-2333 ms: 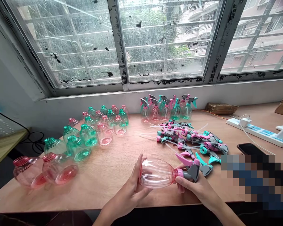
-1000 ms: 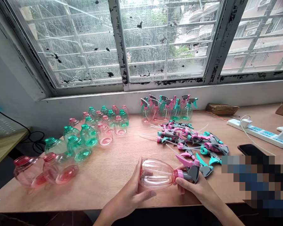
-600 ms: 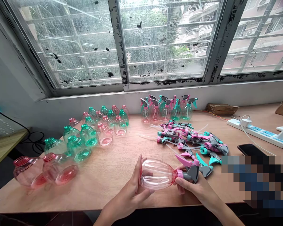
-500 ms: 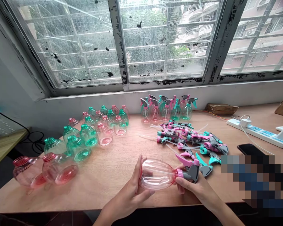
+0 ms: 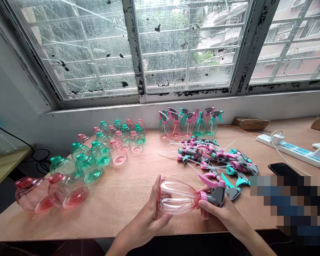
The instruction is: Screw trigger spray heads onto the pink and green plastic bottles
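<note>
A clear pink spray bottle [image 5: 177, 197] lies sideways between my hands, just above the table's front edge. My left hand [image 5: 152, 213] cups its base, with the thumb below and the fingers behind. At the neck, my right hand [image 5: 216, 208] grips the pink collar [image 5: 202, 196] of the grey-and-pink spray head [image 5: 217, 193]. That head sits on the bottle's mouth, its pink trigger pointing up and left. Close beyond my right hand is a heap of pink, green and grey spray heads [image 5: 210, 154] with thin clear tubes.
Open pink and green bottles [image 5: 89, 163] stand in rows on the left. Several bottles with spray heads [image 5: 188, 124] stand by the wall under the window. To the right are a power strip [image 5: 293, 149], a phone [image 5: 284, 169] and a brown packet [image 5: 250, 123].
My left thumb has drawn back slightly along the underside of the bottle. The bottle, my right hand and everything on the table look the same.
</note>
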`<state>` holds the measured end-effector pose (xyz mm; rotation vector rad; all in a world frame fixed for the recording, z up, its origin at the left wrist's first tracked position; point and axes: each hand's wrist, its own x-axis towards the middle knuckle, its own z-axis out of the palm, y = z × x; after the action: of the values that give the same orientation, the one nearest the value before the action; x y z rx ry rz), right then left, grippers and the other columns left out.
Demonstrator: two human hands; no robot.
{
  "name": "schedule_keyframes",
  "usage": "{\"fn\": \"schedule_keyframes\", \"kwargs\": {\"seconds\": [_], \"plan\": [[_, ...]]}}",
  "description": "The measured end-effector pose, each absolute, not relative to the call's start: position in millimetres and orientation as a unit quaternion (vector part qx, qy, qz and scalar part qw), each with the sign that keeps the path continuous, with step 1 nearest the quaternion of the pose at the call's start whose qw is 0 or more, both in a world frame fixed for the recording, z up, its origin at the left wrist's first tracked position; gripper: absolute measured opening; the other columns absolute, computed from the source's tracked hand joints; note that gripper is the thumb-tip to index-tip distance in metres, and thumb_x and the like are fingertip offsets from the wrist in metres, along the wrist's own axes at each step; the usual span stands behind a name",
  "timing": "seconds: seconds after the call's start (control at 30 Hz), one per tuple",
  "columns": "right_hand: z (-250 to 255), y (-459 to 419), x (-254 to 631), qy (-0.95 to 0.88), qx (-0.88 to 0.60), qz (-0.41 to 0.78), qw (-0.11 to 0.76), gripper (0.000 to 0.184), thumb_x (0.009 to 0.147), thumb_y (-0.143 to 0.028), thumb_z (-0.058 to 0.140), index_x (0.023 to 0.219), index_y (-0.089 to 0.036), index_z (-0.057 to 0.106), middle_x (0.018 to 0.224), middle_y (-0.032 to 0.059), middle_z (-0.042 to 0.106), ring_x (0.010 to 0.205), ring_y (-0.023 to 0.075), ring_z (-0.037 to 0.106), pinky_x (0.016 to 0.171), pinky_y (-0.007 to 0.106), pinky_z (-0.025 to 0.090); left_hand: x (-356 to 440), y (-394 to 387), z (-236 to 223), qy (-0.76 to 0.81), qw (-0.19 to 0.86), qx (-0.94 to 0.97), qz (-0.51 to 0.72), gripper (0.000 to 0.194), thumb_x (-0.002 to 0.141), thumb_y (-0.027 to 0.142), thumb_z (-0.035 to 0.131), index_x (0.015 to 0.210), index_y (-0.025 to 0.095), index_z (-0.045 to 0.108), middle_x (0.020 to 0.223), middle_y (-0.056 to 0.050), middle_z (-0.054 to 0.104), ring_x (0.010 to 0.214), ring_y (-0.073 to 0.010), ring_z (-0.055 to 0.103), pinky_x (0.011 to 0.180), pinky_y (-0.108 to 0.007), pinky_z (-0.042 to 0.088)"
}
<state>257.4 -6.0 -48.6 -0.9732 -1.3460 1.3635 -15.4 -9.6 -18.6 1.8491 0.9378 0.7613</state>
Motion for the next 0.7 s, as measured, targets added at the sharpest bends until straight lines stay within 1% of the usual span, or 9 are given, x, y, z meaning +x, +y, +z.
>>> {"fn": "schedule_keyframes", "kwargs": {"seconds": [0.1, 0.17, 0.27, 0.37, 0.47, 0.57, 0.7], "plan": [[-49.2, -5.4, 257.4, -0.553, -0.392, 0.559, 0.478, 0.029, 0.086, -0.045, 0.075, 0.075, -0.018, 0.07, 0.056, -0.0007, 0.066, 0.054, 0.0164, 0.058, 0.057, 0.03, 0.047, -15.0, -10.3, -17.5, 0.379, 0.456, 0.747, 0.301, 0.094, 0.096, 0.022, 0.058, 0.156, 0.041, -0.012, 0.167, -0.009, 0.012, 0.133, -0.0263, 0.047, 0.115, -0.046, 0.035], [-50.2, -5.1, 257.3, -0.551, -0.39, 0.56, 0.48, 0.029, 0.085, -0.045, 0.075, 0.075, -0.018, 0.069, 0.055, -0.0005, 0.066, 0.054, 0.0162, 0.058, 0.056, 0.029, 0.047, -14.5, -11.1, -16.0, 0.378, 0.46, 0.745, 0.299, 0.097, 0.095, 0.023, 0.061, 0.155, 0.041, -0.013, 0.167, -0.009, 0.012, 0.133, -0.026, 0.048, 0.116, -0.046, 0.033], [-51.3, -5.1, 256.7, -0.545, -0.39, 0.559, 0.488, 0.028, 0.085, -0.045, 0.076, 0.079, -0.019, 0.069, 0.056, -0.0004, 0.068, 0.053, 0.016, 0.059, 0.056, 0.029, 0.048, -14.5, -11.9, -14.2, 0.379, 0.466, 0.743, 0.295, 0.1, 0.094, 0.023, 0.063, 0.155, 0.043, -0.014, 0.168, -0.007, 0.009, 0.135, -0.0261, 0.046, 0.118, -0.046, 0.03], [-52.2, -5.7, 256.1, -0.537, -0.389, 0.558, 0.5, 0.027, 0.084, -0.044, 0.078, 0.088, -0.019, 0.068, 0.056, -0.0012, 0.069, 0.052, 0.0156, 0.06, 0.055, 0.029, 0.048, -15.6, -11.7, -14.1, 0.372, 0.469, 0.746, 0.292, 0.097, 0.095, 0.024, 0.061, 0.154, 0.045, -0.013, 0.168, -0.005, 0.007, 0.138, -0.0262, 0.042, 0.118, -0.045, 0.03], [-52.9, -6.1, 255.6, -0.524, -0.389, 0.56, 0.51, 0.029, 0.083, -0.043, 0.079, 0.093, -0.019, 0.067, 0.056, -0.0013, 0.07, 0.052, 0.0154, 0.06, 0.054, 0.029, 0.048, -16.7, -11.4, -14.4, 0.363, 0.474, 0.747, 0.292, 0.094, 0.097, 0.026, 0.059, 0.155, 0.042, -0.013, 0.168, -0.006, 0.007, 0.139, -0.0263, 0.041, 0.119, -0.046, 0.028], [-53.0, -6.0, 255.6, -0.523, -0.388, 0.562, 0.51, 0.03, 0.083, -0.043, 0.079, 0.094, -0.018, 0.066, 0.056, -0.0019, 0.069, 0.051, 0.0152, 0.06, 0.054, 0.03, 0.047, -17.1, -11.8, -13.3, 0.373, 0.476, 0.74, 0.295, 0.09, 0.098, 0.029, 0.057, 0.156, 0.04, -0.011, 0.168, -0.006, 0.008, 0.143, -0.0275, 0.036, 0.12, -0.047, 0.025], [-52.8, -5.4, 256.4, -0.529, -0.393, 0.562, 0.499, 0.03, 0.083, -0.043, 0.079, 0.095, -0.019, 0.066, 0.056, -0.0023, 0.069, 0.051, 0.0152, 0.06, 0.054, 0.03, 0.046, -17.1, -12.6, -10.9, 0.377, 0.482, 0.738, 0.285, 0.086, 0.099, 0.032, 0.055, 0.156, 0.042, -0.008, 0.168, -0.003, 0.006, 0.148, -0.0288, 0.026, 0.121, -0.047, 0.023]]}}
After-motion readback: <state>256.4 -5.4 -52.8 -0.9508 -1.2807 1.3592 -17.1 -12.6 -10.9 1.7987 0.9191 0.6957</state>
